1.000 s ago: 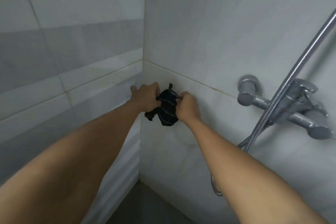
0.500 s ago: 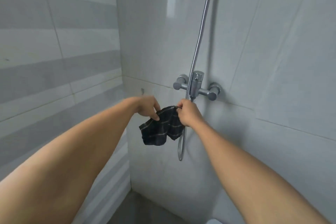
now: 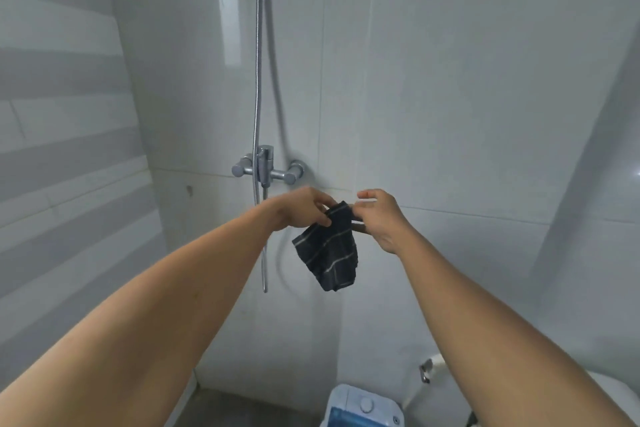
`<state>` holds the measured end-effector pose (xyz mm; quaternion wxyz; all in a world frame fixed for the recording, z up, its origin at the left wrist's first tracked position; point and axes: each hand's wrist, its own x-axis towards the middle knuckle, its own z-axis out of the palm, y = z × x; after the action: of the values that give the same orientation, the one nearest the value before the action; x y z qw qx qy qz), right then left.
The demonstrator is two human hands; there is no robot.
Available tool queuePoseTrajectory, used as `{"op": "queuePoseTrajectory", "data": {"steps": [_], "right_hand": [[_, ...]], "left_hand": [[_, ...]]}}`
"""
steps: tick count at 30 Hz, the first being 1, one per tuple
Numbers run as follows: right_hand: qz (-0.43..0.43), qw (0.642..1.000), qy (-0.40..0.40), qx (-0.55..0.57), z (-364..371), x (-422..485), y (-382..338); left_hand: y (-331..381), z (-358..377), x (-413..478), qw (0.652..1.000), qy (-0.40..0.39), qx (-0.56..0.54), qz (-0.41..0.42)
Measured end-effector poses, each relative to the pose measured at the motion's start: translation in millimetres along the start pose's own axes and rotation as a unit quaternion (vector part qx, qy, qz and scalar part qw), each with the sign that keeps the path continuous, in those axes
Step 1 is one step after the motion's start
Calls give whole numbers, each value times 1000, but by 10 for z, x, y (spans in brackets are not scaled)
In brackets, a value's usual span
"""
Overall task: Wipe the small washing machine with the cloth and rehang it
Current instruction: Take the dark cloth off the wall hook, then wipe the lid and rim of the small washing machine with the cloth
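Note:
A dark cloth with thin pale stripes (image 3: 329, 250) hangs in the air in front of the tiled wall. My left hand (image 3: 301, 208) pinches its top edge from the left. My right hand (image 3: 381, 218) grips the same top edge from the right, with the index finger raised. The cloth droops below both hands. The small washing machine (image 3: 360, 407), white with a blue lid and a round knob, shows at the bottom edge of the head view, on the floor below my right arm.
A chrome shower mixer (image 3: 265, 168) sits on the wall just behind my left hand, its hose (image 3: 257, 80) running up and looping down. A small wall hook (image 3: 189, 189) is near the corner. A white toilet (image 3: 609, 388) is at bottom right.
Both hands have drawn the cloth off the wall hook near the corner and carried it to the right, away from the wall. The view pulled back, and the washing machine came into sight.

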<state>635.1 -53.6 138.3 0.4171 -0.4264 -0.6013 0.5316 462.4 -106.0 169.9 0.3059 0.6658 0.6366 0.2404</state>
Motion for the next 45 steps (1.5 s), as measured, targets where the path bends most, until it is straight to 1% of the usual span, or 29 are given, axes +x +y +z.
{"op": "queuePoseTrajectory", "data": {"steps": [1, 2, 3, 5, 7, 9, 11, 13, 14, 16, 17, 19, 21, 24, 26, 28, 30, 31, 33, 35, 39, 42, 44, 45], "right_hand": [[20, 998, -14, 50, -125, -65, -28], [33, 996, -35, 71, -240, -129, -47], [43, 995, -58, 66, -353, -190, -58], [42, 994, -98, 9, -534, -277, -56], [27, 992, -119, -45, -643, -317, -41], [1, 991, -107, -83, -677, -324, -28], [-25, 989, -61, -131, -693, -321, -31], [-38, 984, -43, -170, -707, -325, -36], [-40, 980, -45, -188, -710, -331, -36], [-30, 974, -48, -221, -739, -308, 13], [-20, 970, -50, -239, -753, -292, 50], [-5, 959, -53, -278, -785, -258, 140], [-7, 951, -53, -306, -807, -250, 240], [-25, 948, -33, -314, -822, -285, 430], [-21, 962, -32, -270, -859, -313, 565], [17, 988, -35, -153, -899, -354, 687], [74, 997, -9, -33, -903, -368, 778], [94, 995, 9, -18, -890, -357, 833], [122, 992, 26, -25, -816, -365, 906], [134, 990, 33, 10, -693, -371, 963], [96, 984, 105, 108, -515, -384, 1010], [92, 963, 143, 209, -476, -349, 1028], [89, 951, 163, 249, -472, -305, 1018], [87, 946, 181, 255, -463, -290, 1001]], "left_hand": [[94, 58, 17, 1000, 9, -13, 13], [169, 109, 41, 999, 17, -22, 26], [244, 160, 61, 999, 21, -29, 37], [358, 245, 97, 997, 27, -53, 55], [448, 326, 143, 993, 34, -91, 66], [516, 406, 187, 988, 44, -123, 76], [548, 485, 249, 983, 56, -154, 81], [545, 553, 309, 979, 67, -173, 83], [527, 581, 346, 980, 84, -161, 83], [460, 628, 428, 985, 121, -94, 74], [415, 649, 449, 989, 122, -60, 61], [344, 721, 470, 996, 75, -29, 49], [259, 798, 498, 997, 50, -34, 52], [166, 931, 508, 995, 57, -64, 57], [94, 1028, 560, 995, 63, -50, 57], [57, 1078, 579, 996, 71, 5, 62], [50, 1099, 599, 994, 65, 26, 81], [69, 1102, 600, 994, 54, 24, 91], [132, 1108, 588, 993, 27, 20, 109], [207, 1127, 588, 995, 11, -4, 102], [321, 1230, 621, 991, 6, -103, 84], [363, 1337, 660, 981, -1, -188, 51], [388, 1390, 686, 977, 4, -209, 30], [393, 1408, 702, 979, 18, -201, 31]]}}
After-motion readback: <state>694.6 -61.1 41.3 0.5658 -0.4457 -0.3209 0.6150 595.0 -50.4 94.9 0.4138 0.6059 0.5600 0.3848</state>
